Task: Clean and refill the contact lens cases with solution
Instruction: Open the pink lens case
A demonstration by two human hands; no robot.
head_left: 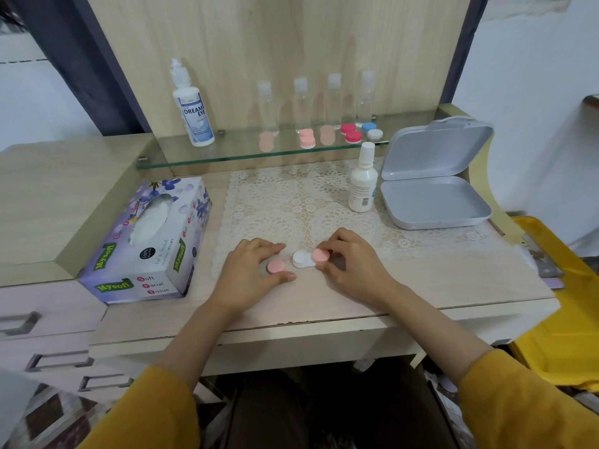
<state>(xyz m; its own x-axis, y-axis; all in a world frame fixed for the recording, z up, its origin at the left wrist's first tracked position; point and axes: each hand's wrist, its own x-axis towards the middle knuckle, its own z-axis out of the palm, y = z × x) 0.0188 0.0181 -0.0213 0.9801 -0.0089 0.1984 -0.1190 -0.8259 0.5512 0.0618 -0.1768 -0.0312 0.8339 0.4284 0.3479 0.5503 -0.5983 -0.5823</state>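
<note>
I log a white lens case near the desk front edge, with a pale pink cap on it and a loose pink cap beside it. Left edge, tissue box: lilac, purple flower print, green labels. Centre, mat: cream lace. Right edge, tin: plain grey. The sleeves: mustard yellow.
</note>
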